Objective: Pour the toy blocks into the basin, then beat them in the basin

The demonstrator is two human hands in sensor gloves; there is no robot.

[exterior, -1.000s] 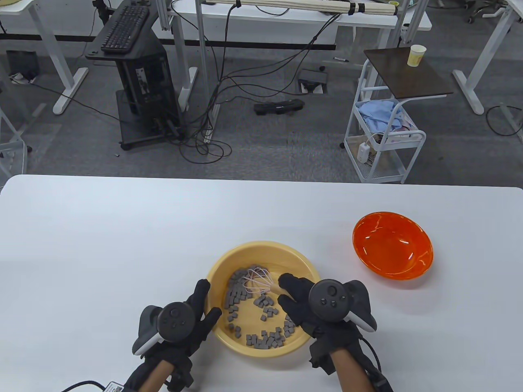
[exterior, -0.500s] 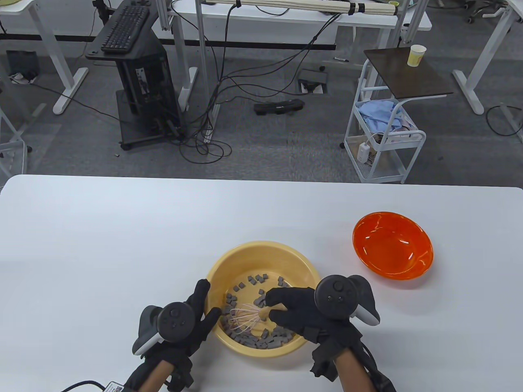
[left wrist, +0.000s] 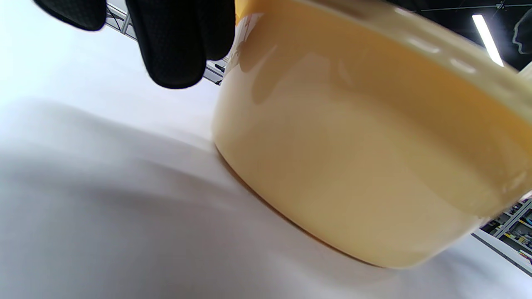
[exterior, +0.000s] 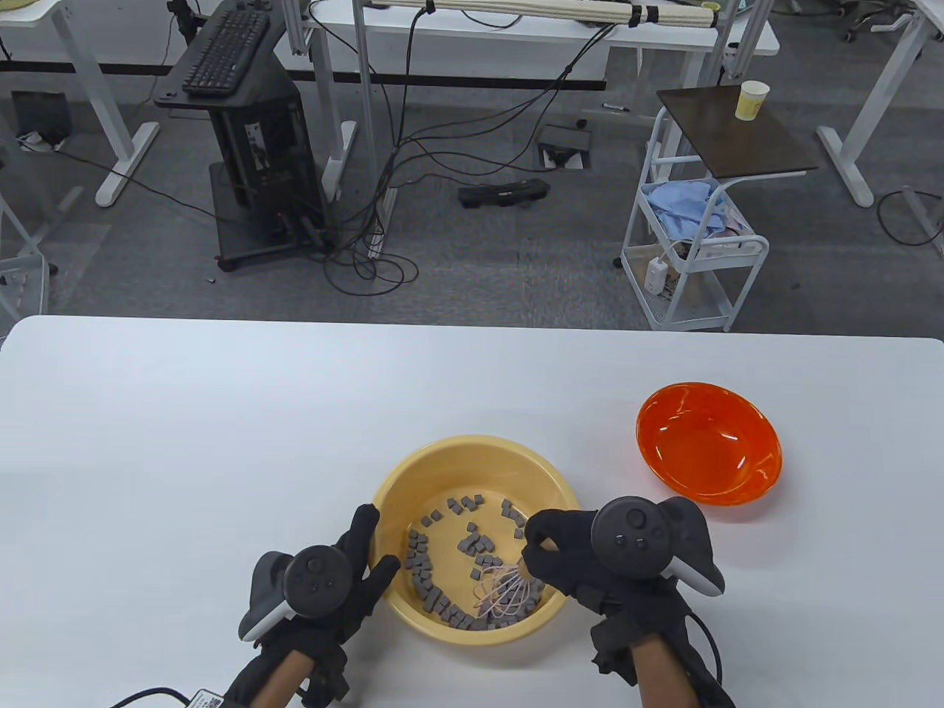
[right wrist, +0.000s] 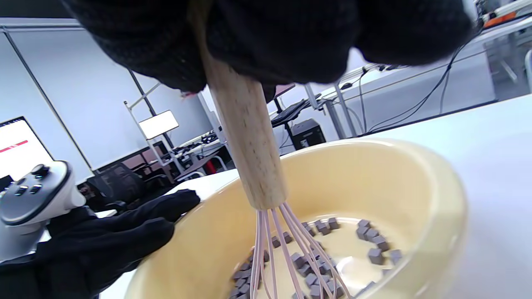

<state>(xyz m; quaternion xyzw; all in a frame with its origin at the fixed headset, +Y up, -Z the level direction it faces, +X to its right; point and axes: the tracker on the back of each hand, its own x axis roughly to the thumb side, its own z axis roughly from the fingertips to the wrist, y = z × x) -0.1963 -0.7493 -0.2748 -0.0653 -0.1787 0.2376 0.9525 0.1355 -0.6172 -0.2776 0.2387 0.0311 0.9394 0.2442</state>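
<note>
A yellow basin [exterior: 413, 472] sits near the table's front edge with several small grey toy blocks [exterior: 426, 571] scattered over its bottom. My right hand [exterior: 549, 557] grips the wooden handle [right wrist: 243, 133] of a whisk, whose pink wire loops [exterior: 505, 594] stand among the blocks at the basin's near right side. My left hand [exterior: 365, 557] lies with straight fingers against the basin's left outer wall [left wrist: 353, 166]; its fingertips [left wrist: 174, 45] reach past the rim. The basin [right wrist: 374, 174], the blocks [right wrist: 374, 245] and the left hand [right wrist: 120, 238] also show in the right wrist view.
An empty orange bowl [exterior: 708, 442] stands on the white table [exterior: 184, 442] to the right of the basin. Beyond the far table edge are desks, cables and a small cart [exterior: 693, 243] on the floor.
My right hand has swept the whisk from the basin's far left, across its near left, to its near right side. The blocks were pushed around. My left hand has not moved.
</note>
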